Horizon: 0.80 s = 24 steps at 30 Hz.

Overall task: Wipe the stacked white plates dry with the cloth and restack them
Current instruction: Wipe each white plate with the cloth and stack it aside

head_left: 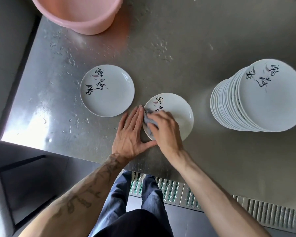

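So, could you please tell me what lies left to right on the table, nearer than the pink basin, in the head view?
Single plate → left hand → plate being wiped, with right hand and cloth on it → stack of plates.

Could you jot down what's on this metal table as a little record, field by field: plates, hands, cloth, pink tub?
surface: steel table, water drops
being wiped: middle plate, flat on table
right hand: grips grey cloth on it
left hand: flat, straight fingers against its rim
lone plate: to the left, apart
stack: tall, on the right
pink tub: far edge
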{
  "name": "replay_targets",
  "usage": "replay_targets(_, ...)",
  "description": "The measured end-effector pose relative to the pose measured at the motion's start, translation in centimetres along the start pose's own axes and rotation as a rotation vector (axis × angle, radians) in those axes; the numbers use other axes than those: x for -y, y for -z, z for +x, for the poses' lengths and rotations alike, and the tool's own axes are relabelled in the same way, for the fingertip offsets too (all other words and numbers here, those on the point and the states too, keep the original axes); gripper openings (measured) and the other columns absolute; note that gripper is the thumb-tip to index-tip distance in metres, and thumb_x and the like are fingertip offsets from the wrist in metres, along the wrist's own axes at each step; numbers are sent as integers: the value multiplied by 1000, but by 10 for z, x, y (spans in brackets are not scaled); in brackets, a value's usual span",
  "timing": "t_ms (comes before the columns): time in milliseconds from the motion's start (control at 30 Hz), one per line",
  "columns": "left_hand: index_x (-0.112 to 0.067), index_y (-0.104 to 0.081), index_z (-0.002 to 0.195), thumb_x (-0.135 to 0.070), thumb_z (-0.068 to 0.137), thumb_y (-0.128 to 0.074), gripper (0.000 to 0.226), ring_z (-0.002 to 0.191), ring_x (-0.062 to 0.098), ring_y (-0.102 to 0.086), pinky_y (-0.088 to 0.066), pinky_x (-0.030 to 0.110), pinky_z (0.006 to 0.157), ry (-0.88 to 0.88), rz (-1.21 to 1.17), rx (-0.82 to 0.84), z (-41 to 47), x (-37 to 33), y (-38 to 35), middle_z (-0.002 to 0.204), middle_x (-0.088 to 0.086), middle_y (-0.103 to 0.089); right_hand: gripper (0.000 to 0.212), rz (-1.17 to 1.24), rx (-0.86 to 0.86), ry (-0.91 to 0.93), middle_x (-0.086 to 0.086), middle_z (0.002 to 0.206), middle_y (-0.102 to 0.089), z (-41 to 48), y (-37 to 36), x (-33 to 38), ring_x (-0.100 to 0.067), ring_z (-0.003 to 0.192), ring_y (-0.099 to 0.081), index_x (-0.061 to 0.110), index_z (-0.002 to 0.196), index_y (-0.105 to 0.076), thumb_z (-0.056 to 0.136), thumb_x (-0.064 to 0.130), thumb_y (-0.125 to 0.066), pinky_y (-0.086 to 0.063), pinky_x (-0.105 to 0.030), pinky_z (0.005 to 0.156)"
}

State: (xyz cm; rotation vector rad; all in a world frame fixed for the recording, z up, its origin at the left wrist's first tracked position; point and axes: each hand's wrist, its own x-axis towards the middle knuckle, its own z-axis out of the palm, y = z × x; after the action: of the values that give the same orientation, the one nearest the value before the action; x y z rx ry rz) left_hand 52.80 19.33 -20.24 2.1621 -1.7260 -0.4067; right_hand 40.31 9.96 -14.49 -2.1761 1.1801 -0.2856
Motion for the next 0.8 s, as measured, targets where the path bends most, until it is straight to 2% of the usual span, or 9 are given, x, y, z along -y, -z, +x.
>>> replay_targets(100,-2,-23,161,-89,82,-49,120,157,20,-22,-25,52,123,0,5,7,-1,1,1,169,9,-24,37,51,121,51,4,112,-70,-15,8,-8,-15,104,-59,13,119,-75,83,8,-80,-45,-20,94)
replay_targets(167,-4,-24,161,-91,78,-51,124,156,19,-24,-24,52,124,4,13,11,0,0,1,169,8,-24,34,41,165,67,4,113,-70,-3,16,-20,-17,105,-59,13,118,-76,85,8,-79,-45,-23,95)
replay_targets(300,-5,-26,161,-91,75,-58,125,156,19,-26,-24,51,124,12,-4,-2,2,-1,0,169,7,-24,32,-14,-5,-65,-1,111,-71,28,18,-30,-26,104,-60,12,115,-77,84,5,-77,-43,-26,93)
replay_targets(467,-4,-24,161,-89,82,-50,120,156,19,-24,-25,51,123,12,18,10,0,-1,-1,169,7,-25,36,43,84,46,5,112,-68,-13,6,-10,-15,104,-58,14,119,-75,84,9,-80,-47,-22,94)
replay_targets(600,-6,-25,161,-92,75,-57,126,155,18,-26,-24,50,124,19,-12,2,2,-2,1,169,6,-26,32,-43,55,29,1,113,-70,2,28,-32,-23,104,-60,12,117,-76,85,8,-78,-51,-34,92)
replay_targets(700,-6,-27,161,-89,75,-61,124,155,17,-27,-24,50,125,23,-28,-27,1,-2,2,169,4,-27,33,-99,-22,25,-1,113,-70,37,39,-38,-28,106,-60,11,118,-75,85,5,-76,-51,-38,92)
replay_targets(800,-8,-27,161,-88,76,-61,122,155,16,-27,-24,50,125,28,-36,-28,1,-2,2,169,2,-26,36,-168,-61,25,1,116,-68,45,46,-44,-27,107,-57,12,123,-72,88,5,-71,-53,-41,86)
